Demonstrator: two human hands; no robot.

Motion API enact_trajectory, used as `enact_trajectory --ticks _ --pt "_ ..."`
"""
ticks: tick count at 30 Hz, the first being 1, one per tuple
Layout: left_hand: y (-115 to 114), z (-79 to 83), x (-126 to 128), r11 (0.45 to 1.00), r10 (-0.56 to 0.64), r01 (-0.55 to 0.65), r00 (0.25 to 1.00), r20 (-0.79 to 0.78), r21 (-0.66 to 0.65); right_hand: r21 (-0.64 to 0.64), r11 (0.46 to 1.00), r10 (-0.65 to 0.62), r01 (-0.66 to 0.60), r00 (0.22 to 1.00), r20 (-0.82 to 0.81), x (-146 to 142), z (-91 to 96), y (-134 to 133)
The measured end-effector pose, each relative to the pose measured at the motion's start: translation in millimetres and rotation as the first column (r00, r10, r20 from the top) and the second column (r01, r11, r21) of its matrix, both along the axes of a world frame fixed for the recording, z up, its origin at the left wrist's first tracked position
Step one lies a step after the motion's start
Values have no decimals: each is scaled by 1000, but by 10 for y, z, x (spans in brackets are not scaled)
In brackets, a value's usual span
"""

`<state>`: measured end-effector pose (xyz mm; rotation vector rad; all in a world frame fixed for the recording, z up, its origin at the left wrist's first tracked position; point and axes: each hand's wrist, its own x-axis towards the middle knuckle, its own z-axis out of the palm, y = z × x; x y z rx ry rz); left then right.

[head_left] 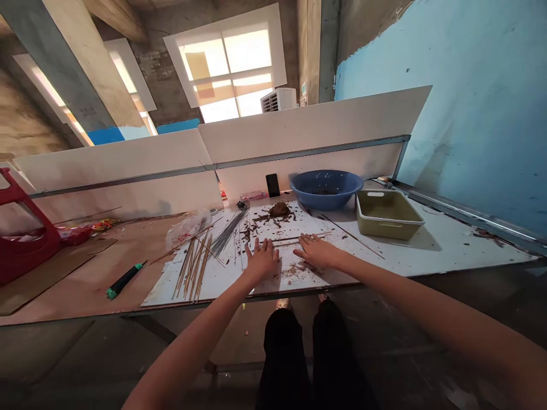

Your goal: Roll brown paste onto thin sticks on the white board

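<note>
Both my hands lie palm down on the white board (231,265) at the front of the bench. My left hand (261,259) has its fingers spread, near the end of some thin brown sticks (284,240). Those sticks run across toward my right hand (317,251), whose fingers are stretched out flat over or against them. What lies under the palms is hidden. Just beyond is a dark brown clay-like lump (280,209), with small brown pieces (252,225) scattered around it. Brown crumbs (293,273) lie between my hands and the bench edge.
Left are tan sticks (194,267), grey wires (228,233), a clear plastic bag (186,229), a green-and-black screwdriver-like tool (126,280) and a red plastic stool (25,228). Behind stand a dark phone (272,185) and blue basin (327,191); an olive bin (388,222) sits right.
</note>
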<state>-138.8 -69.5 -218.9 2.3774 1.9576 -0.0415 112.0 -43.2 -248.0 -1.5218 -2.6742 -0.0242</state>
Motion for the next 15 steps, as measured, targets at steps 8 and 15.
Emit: enact_trajectory --ticks 8,15 --pt "289 176 480 985 -159 160 987 32 -67 8 991 133 -133 989 68 -398 270 230" --pt "164 -3 249 979 -203 203 979 -21 -35 69 985 153 -158 985 79 -260 37 89"
